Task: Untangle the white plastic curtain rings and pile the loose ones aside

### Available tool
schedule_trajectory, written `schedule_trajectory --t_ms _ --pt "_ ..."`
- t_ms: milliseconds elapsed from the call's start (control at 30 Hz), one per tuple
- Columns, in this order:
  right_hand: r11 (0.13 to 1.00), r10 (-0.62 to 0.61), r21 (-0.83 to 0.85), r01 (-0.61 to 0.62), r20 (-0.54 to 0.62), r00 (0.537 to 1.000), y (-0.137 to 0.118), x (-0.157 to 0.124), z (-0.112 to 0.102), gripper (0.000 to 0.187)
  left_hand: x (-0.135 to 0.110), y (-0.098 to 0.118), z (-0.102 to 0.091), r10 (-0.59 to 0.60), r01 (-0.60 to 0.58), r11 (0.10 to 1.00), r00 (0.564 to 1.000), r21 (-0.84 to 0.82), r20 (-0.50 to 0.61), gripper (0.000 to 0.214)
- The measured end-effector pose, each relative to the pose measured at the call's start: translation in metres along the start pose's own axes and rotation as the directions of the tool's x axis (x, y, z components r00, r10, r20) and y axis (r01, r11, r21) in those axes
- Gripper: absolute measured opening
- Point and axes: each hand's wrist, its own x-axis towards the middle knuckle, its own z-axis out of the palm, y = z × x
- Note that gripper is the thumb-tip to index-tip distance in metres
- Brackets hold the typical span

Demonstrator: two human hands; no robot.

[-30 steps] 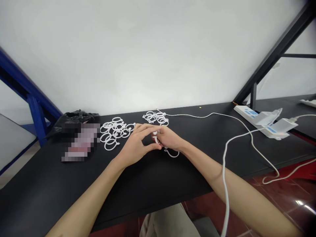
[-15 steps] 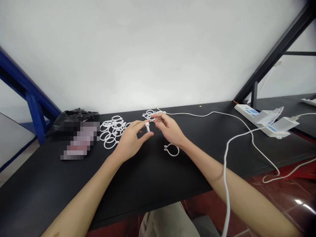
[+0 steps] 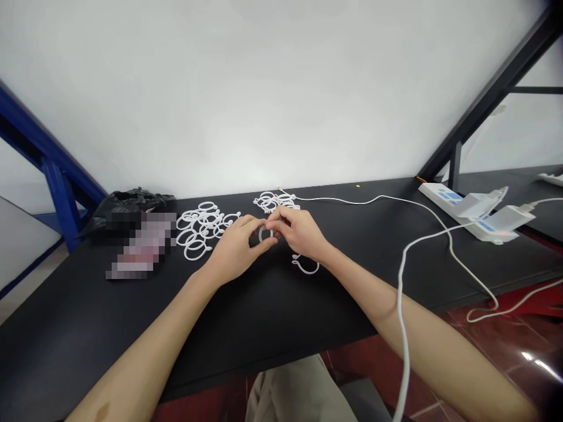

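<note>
A white plastic ring [image 3: 260,235] is held upright between my two hands above the black table [image 3: 264,328]. My left hand [image 3: 237,246] grips its left and lower side between thumb and fingers. At the ring's upper right, my right hand [image 3: 299,231] pinches it with thumb and index finger; the fingertips hide that part. Under my right wrist lies a single open white ring [image 3: 310,271] with small knobbed ends. A loose pile of white rings [image 3: 197,228] is left of my left hand. Beyond my hands sits a smaller heap of rings [image 3: 270,200].
A black plastic bag [image 3: 136,202] and a blurred-out flat object [image 3: 147,246] lie at the left. White power strips with plugged-in adapters [image 3: 466,211] stand at the right. A white cable [image 3: 402,305] loops across the table and over my right forearm. Blue posts [image 3: 59,181] frame the left side.
My right hand has closed in on the ring and now pinches its upper part. The ring, seen edge-on before, has turned so its round opening shows.
</note>
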Motion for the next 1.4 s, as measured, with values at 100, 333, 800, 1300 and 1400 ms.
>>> schedule_trajectory --t_ms 100,333,800,1300,1400 --pt "0.999 0.042 -0.031 -0.042 0.004 0.999 -0.001 0.001 -0.001 0.012 0.001 -0.002 0.000 0.010 -0.010 1.000 1.000 0.022 -0.001 0.028" --pt "0.879 0.299 -0.450 -0.160 0.258 0.919 -0.004 -0.003 -0.032 0.047 0.002 -0.032 -0.012 -0.167 0.276 0.853 0.949 0.443 -0.269 0.045" --pt "0.906 0.275 -0.393 -0.160 0.256 0.927 -0.008 -0.003 -0.035 0.020 0.002 -0.013 -0.008 -0.041 0.062 0.964 0.996 0.258 -0.085 0.040" --pt "0.974 0.108 0.194 -0.117 0.053 0.993 0.001 0.000 -0.003 0.012 -0.001 0.000 -0.002 -0.019 0.018 1.000 0.998 0.016 0.061 0.028" --pt "0.992 0.099 0.074 -0.103 0.065 0.993 0.001 0.000 -0.003 0.015 -0.001 -0.001 -0.001 0.004 -0.009 0.998 0.998 0.063 0.067 0.023"
